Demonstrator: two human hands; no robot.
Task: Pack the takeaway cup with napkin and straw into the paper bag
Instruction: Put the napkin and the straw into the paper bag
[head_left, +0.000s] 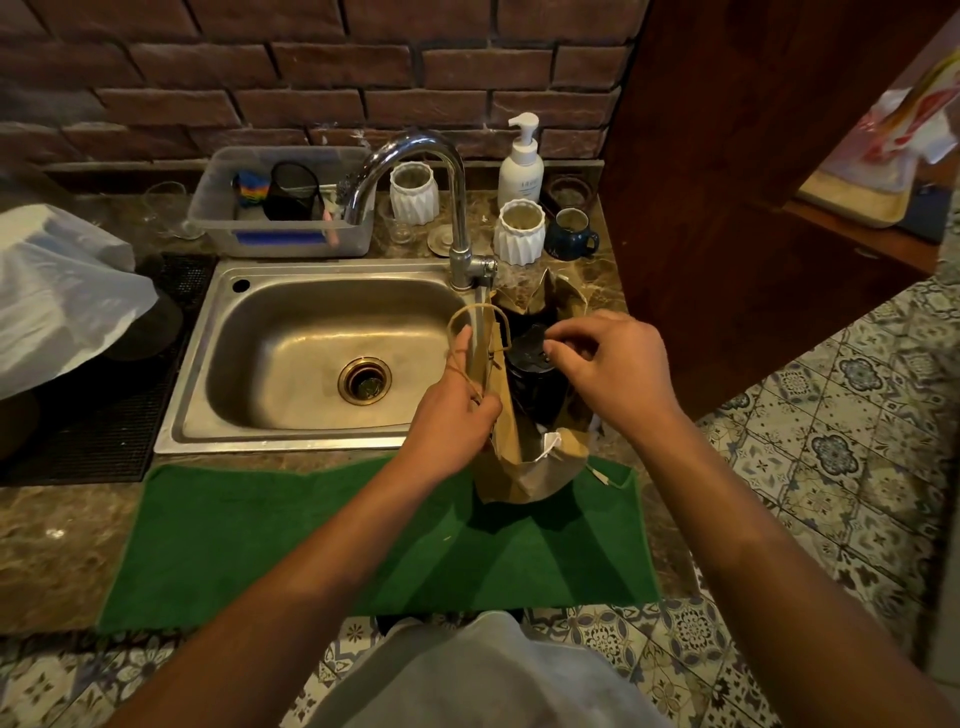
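Observation:
A brown paper bag (506, 415) stands open on the green towel (311, 535), right of the sink. A dark takeaway cup with a black lid (530, 358) sits upright inside it. A white napkin (550, 446) shows inside the bag's near corner. My left hand (457, 410) grips the bag's left wall and its twine handle (467, 322). My right hand (608, 364) hovers over the bag's mouth, fingertips pinched at the lid's right edge. What those fingertips pinch is too small to tell. I see no straw.
A steel sink (311, 353) with a tall tap (457, 208) lies left of the bag. Behind stand two white ribbed jars (519, 234), a blue mug (571, 234), a pump bottle (521, 166) and a plastic tub (283, 208). A wooden cabinet (753, 208) rises at right.

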